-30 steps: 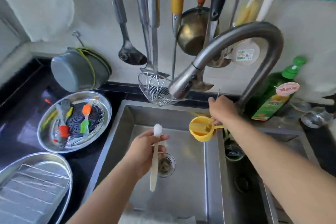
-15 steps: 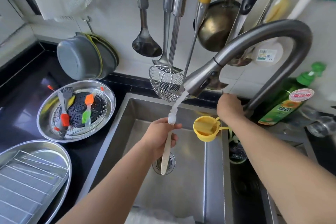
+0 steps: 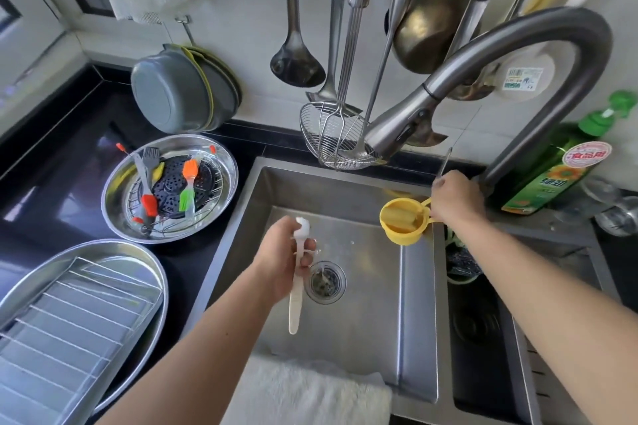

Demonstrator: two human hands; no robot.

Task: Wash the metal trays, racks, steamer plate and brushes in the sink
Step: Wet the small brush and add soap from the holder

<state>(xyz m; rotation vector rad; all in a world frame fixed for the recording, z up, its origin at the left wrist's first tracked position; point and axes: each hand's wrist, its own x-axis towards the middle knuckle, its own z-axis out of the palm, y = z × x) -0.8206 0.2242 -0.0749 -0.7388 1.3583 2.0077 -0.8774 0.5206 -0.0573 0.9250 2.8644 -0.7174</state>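
My left hand (image 3: 281,257) grips a white brush (image 3: 297,290) over the steel sink (image 3: 373,307), bristles up, handle hanging down beside the drain (image 3: 324,281). My right hand (image 3: 455,198) holds the thin faucet lever (image 3: 443,162) at the base of the curved faucet (image 3: 483,76). No water stream shows from the spout. On the left counter a round metal tray (image 3: 169,188) holds a black steamer plate (image 3: 183,183), a wire rack and several coloured silicone brushes (image 3: 188,188). An oval metal tray (image 3: 69,317) with a wire rack (image 3: 65,324) lies at the lower left.
A yellow cup (image 3: 402,221) hangs on the sink divider. A green dish soap bottle (image 3: 556,166) stands right of the faucet. Ladles, a wire skimmer (image 3: 336,138) and spatulas hang on the wall above. A grey pot (image 3: 179,93) leans behind the round tray. A white cloth (image 3: 310,393) drapes the sink's front edge.
Half a second ago water ran from the spout onto the brush bristles; now no stream is visible. My left hand has lowered the brush toward the drain. My right hand stayed at the lever.
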